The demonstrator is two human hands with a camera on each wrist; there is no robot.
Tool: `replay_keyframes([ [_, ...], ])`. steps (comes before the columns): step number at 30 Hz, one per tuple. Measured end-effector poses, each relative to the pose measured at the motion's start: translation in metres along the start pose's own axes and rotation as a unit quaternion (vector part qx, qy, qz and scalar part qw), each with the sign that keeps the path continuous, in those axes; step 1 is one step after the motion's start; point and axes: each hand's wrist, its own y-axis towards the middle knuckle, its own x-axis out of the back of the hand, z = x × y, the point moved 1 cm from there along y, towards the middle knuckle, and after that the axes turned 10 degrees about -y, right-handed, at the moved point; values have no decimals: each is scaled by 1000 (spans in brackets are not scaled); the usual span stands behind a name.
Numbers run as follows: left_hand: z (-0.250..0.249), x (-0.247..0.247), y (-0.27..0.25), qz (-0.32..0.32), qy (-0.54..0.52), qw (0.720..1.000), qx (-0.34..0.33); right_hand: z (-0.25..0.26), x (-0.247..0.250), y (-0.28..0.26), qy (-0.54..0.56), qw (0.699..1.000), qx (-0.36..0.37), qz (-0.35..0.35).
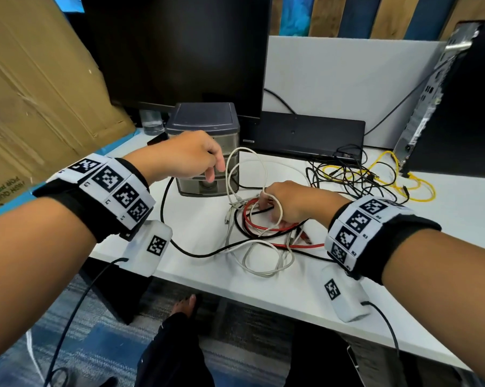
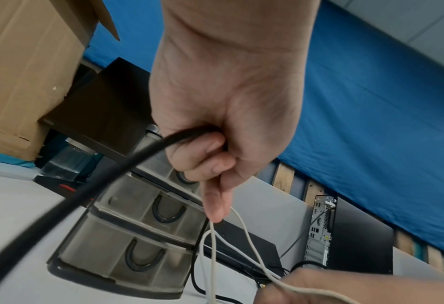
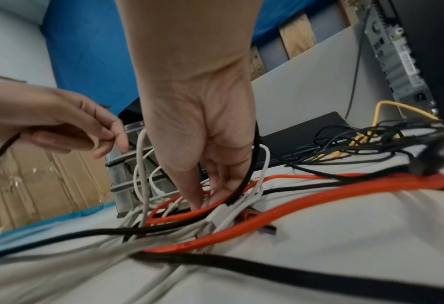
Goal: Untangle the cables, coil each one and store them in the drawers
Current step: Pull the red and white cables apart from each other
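Observation:
A tangle of cables lies mid-table: a red cable (image 1: 249, 219), white cables (image 1: 263, 263) and a black cable (image 1: 163, 202). My left hand (image 1: 191, 160) is raised in front of the grey drawer unit (image 1: 205, 118). It grips the black cable (image 2: 85, 195) in its curled fingers and pinches a white cable (image 2: 244, 226) that hangs down in loops. My right hand (image 1: 286, 208) reaches down into the tangle. Its fingertips (image 3: 203, 202) meet inside the red cable (image 3: 293, 209) loop, and black and white loops drape round it. What they hold is hidden. All three drawers (image 2: 127, 242) are closed.
A second tangle of black cables (image 1: 355, 174) and a yellow cable (image 1: 420, 191) lies at the back right, beside a computer tower (image 1: 445, 107). A keyboard (image 1: 305, 135), a monitor (image 1: 179, 51) and a glass (image 1: 152, 122) stand behind. Cardboard (image 1: 40, 93) leans at the left.

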Motion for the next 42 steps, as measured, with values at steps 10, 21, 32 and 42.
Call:
replay_keyframes([
  [10, -16, 0, -10, 38, 116, 992, -37, -6, 7, -11, -30, 999, -1, -36],
  [21, -54, -10, -9, 39, 112, 988, -100, -14, 14, -22, 367, 896, -165, -185],
  [32, -61, -39, 10, 57, -60, 976, -204, -9, 59, -31, 448, 830, -142, -299],
  [42, -57, -45, 24, 5, -51, 982, -183, -7, 59, -34, 399, 858, -88, -311],
])
